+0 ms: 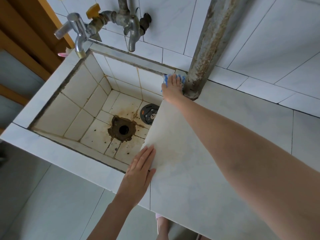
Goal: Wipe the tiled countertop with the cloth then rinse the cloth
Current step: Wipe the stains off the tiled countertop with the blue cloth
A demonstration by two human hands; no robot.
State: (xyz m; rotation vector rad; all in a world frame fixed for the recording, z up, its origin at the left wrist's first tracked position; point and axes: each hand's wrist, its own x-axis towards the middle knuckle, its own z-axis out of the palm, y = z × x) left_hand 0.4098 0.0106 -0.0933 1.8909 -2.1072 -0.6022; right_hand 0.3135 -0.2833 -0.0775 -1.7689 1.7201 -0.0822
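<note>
The tiled bench [199,170] lies right of a stained sink [72,104]. The left hand [140,168] rests flat, fingers straight, on the bench's near left edge. At the far edge, beside a rusty pipe [202,66], the right hand [171,85] presses straight fingers on the blue-and-white cloth [165,80].

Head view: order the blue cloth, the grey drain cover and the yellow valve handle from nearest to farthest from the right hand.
1. Blue cloth, under the right hand, back corner.
2. Grey drain cover, below in the sink.
3. Yellow valve handle, far upper left.
</note>
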